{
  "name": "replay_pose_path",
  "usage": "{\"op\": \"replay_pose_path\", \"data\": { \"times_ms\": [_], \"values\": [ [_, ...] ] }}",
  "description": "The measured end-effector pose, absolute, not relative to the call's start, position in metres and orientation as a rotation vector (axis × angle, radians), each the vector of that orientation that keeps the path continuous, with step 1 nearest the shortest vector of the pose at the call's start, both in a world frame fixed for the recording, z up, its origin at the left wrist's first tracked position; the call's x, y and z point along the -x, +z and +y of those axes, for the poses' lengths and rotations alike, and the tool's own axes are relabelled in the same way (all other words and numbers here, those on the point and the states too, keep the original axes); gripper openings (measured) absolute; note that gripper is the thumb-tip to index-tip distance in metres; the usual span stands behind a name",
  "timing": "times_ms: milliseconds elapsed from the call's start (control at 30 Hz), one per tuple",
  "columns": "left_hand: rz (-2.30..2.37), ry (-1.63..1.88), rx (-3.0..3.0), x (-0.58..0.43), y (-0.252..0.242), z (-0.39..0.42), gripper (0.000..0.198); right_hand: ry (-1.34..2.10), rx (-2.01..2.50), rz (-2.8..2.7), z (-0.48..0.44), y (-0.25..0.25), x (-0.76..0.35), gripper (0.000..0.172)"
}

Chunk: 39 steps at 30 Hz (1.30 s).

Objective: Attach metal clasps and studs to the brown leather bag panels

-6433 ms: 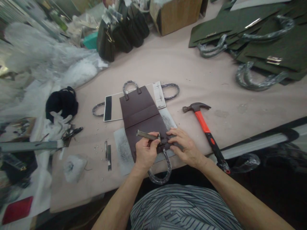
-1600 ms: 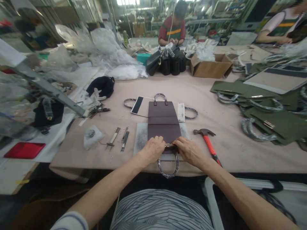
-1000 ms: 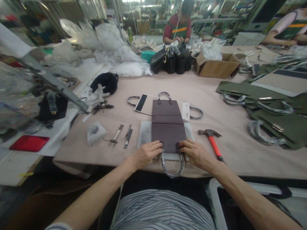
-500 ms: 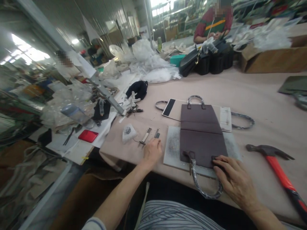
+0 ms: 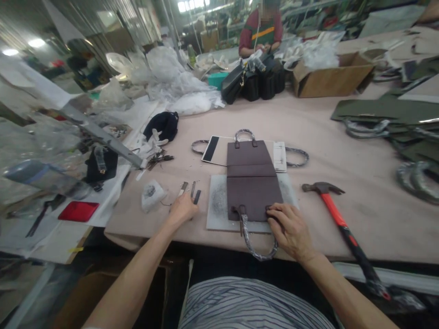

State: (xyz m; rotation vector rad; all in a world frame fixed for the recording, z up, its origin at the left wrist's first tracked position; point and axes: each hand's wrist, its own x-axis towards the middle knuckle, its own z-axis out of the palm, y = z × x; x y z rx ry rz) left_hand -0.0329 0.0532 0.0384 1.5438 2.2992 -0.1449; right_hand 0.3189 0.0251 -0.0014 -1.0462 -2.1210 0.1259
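A dark brown bag panel (image 5: 252, 183) lies flat on a grey slab (image 5: 216, 224), with plastic-wrapped handles at its far and near ends. At the panel's near right corner, my right hand (image 5: 290, 228) has its fingers closed on the end tab of the near bag handle (image 5: 260, 256). My left hand (image 5: 184, 209) is left of the slab, its fingers curled down among small metal tools (image 5: 194, 188). Whatever is in those fingers is hidden. Beside it sits a small white plastic bag (image 5: 151, 195). A claw hammer (image 5: 338, 214) with a red and black handle rests to the right.
Olive bag pieces (image 5: 380, 112) are piled at the right. Black bags (image 5: 255, 82), a cardboard box (image 5: 332, 77) and plastic wrapping (image 5: 185, 87) stand along the back, where a co-worker (image 5: 260, 32) is. A metal post (image 5: 103, 137) slants up at the left, near a red pouch (image 5: 78, 211).
The view has swung to the right, showing more olive pieces. My left hand has moved in over the small tools. My right hand stays at the handle's tab.
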Motion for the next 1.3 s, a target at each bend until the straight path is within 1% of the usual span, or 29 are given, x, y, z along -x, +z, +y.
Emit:
{"op": "replay_pose_path", "data": {
  "times_ms": [100,200,267,333,400,533,567,633,967,1067,1167,1300],
  "values": [
    [2.289,-0.124,-1.541,0.039,0.037,0.047,0.006,0.145,1.064,-2.117,0.024,-0.002,-0.319,0.013],
    [2.304,-0.026,-1.571,0.047,0.031,0.04,0.003,0.17,1.074,-2.109,0.023,-0.004,-0.319,0.014],
    [2.293,0.097,-1.523,0.053,0.026,0.035,0.001,0.179,1.076,-2.112,0.022,-0.004,-0.32,0.014],
    [2.26,0.278,-1.405,0.058,0.023,0.031,0.004,0.186,1.081,-2.118,0.022,-0.003,-0.319,0.014],
    [2.179,0.525,-1.256,0.06,0.022,0.028,0.012,0.191,1.091,-2.118,0.022,-0.003,-0.319,0.013],
    [1.901,1.103,-1.054,0.05,0.022,0.021,0.041,0.192,1.103,-2.105,0.021,-0.003,-0.319,0.014],
    [1.854,1.209,-1.047,0.046,0.021,0.019,0.046,0.195,1.103,-2.104,0.021,-0.004,-0.319,0.014],
    [1.815,1.328,-1.064,0.037,0.016,0.015,0.051,0.203,1.103,-2.102,0.021,-0.004,-0.319,0.014],
    [1.827,1.293,-1.224,0.037,-0.027,-0.007,0.044,0.21,1.111,-2.092,0.021,-0.001,-0.317,0.015],
    [1.828,1.302,-1.249,0.035,-0.022,-0.008,0.04,0.214,1.124,-2.087,0.02,-0.002,-0.317,0.015],
    [1.853,1.343,-1.273,0.023,-0.004,-0.007,0.033,0.223,1.137,-2.091,0.02,0.0,-0.316,0.016],
    [1.691,1.403,-1.335,-0.012,0.019,0.002,0.025,0.222,1.15,-2.088,0.02,0.003,-0.315,0.017]
  ]
}}
